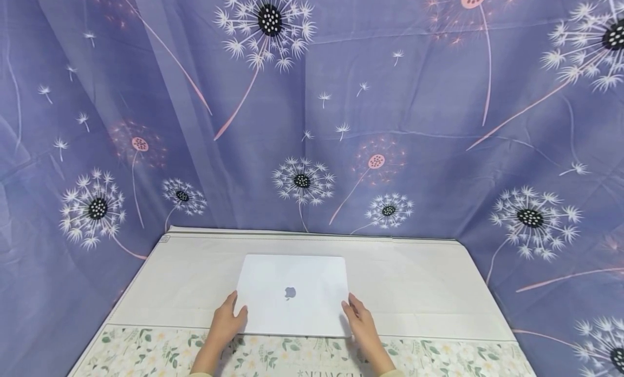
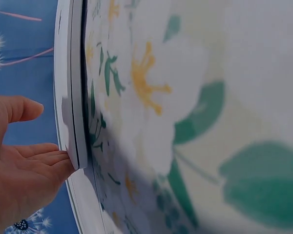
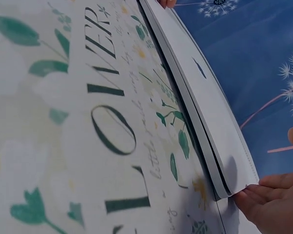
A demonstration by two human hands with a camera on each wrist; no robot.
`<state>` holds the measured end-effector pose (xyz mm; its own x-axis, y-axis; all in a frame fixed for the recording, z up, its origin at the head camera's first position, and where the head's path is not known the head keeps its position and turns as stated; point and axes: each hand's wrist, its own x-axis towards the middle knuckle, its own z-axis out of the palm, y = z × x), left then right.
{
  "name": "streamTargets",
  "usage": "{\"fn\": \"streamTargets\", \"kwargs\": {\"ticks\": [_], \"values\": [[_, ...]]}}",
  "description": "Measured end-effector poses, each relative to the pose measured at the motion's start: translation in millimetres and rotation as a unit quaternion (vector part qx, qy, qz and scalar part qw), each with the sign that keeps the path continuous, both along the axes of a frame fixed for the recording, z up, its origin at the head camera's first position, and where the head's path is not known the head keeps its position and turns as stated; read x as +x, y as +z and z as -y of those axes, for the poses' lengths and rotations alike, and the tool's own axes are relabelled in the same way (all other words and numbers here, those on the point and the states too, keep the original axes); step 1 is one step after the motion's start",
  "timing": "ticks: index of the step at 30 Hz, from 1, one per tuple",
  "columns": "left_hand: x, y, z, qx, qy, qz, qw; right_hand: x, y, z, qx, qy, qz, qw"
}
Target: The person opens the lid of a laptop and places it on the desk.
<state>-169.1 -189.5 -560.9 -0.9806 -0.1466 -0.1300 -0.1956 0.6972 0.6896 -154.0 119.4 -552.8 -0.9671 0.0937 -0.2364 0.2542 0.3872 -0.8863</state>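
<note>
A closed silver laptop (image 1: 292, 301) with a dark apple logo lies flat, lid up, near the front of the white surface. At its left side is my left hand (image 1: 225, 322); in the left wrist view its extended fingers (image 2: 46, 158) touch the laptop's edge (image 2: 78, 97), while the thumb stays raised and apart. My right hand (image 1: 361, 324) is at the opposite side. In the right wrist view, its fingers (image 3: 278, 187) touch the near right corner of the laptop (image 3: 205, 92), and the thumb is lifted off. The fingertips' undersides are partly hidden.
The laptop's front edge meets a floral cloth (image 1: 161, 352) printed with leaves and lettering. Behind it stretches the white table covering (image 1: 414, 285). Blue-purple curtains (image 1: 341, 106) with dandelion prints enclose the back and both sides.
</note>
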Motion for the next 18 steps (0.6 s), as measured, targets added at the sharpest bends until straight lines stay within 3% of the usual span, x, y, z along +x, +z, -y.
{"fn": "streamTargets", "kwargs": {"ticks": [7,18], "values": [[-0.3,-2.3,-8.3,-0.007,-0.011,-0.008,0.9999,-1.4,-0.1,-5.3,-0.003,-0.016,0.013,1.0],[-0.8,-4.2,-20.8,-0.019,-0.026,0.004,0.9995,-1.1,-13.6,-21.1,0.023,-0.04,-0.016,0.999]]}}
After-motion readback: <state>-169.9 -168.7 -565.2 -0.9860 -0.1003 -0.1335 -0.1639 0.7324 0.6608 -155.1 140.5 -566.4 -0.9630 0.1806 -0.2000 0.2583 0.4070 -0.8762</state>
